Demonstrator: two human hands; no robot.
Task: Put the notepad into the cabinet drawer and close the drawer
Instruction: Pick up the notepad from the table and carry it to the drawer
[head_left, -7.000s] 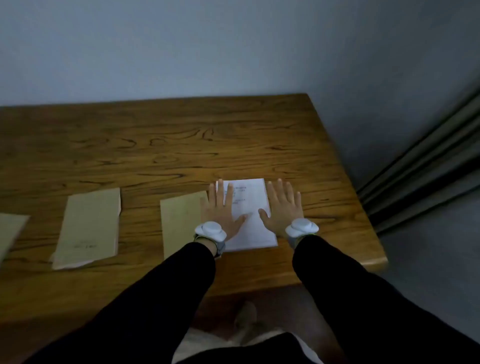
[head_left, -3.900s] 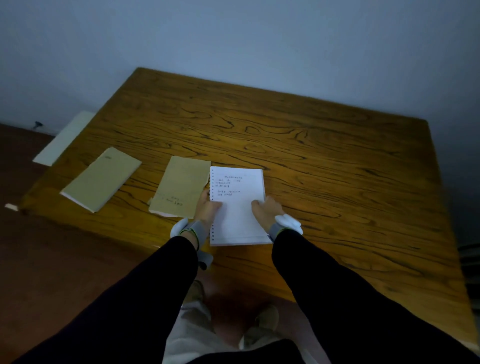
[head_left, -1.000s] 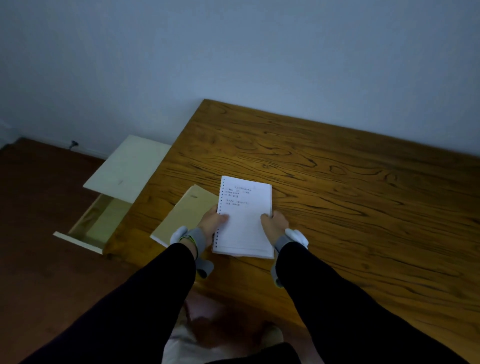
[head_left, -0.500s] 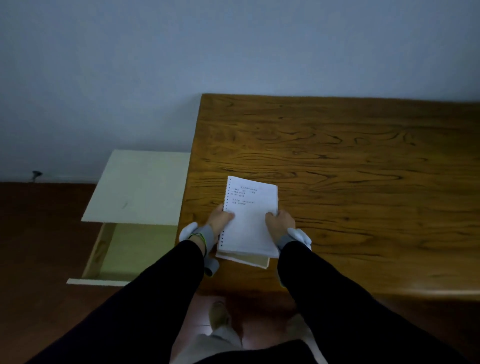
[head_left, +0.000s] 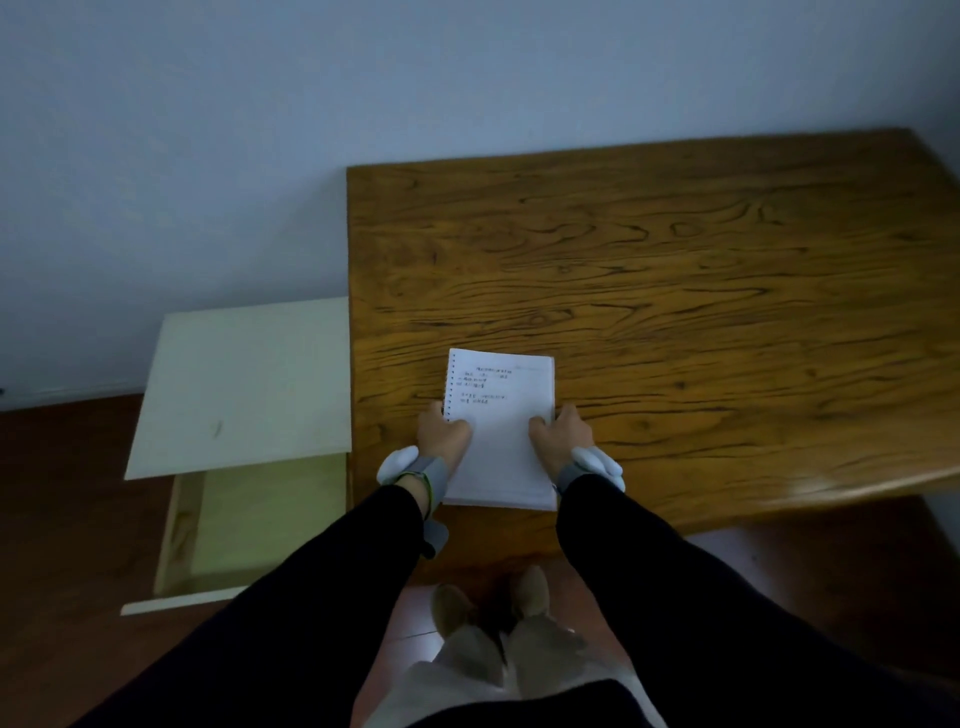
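Note:
A white spiral notepad (head_left: 498, 431) with a few handwritten lines is held over the front part of the wooden table (head_left: 649, 291). My left hand (head_left: 441, 436) grips its left edge by the spiral and my right hand (head_left: 558, 434) grips its right edge. A pale cabinet (head_left: 244, 384) stands to the left of the table, against the wall. Its drawer (head_left: 249, 525) is pulled out toward me and looks empty inside.
The table's left edge runs right beside the cabinet. Dark reddish floor (head_left: 62, 571) surrounds the drawer's front. My feet (head_left: 488, 603) stand below the table's front edge. A plain wall lies behind.
My view has swung left and the cabinet with its pulled-out drawer now sits closer. Both hands keep hold of the notepad, which stays above the table near its left front corner.

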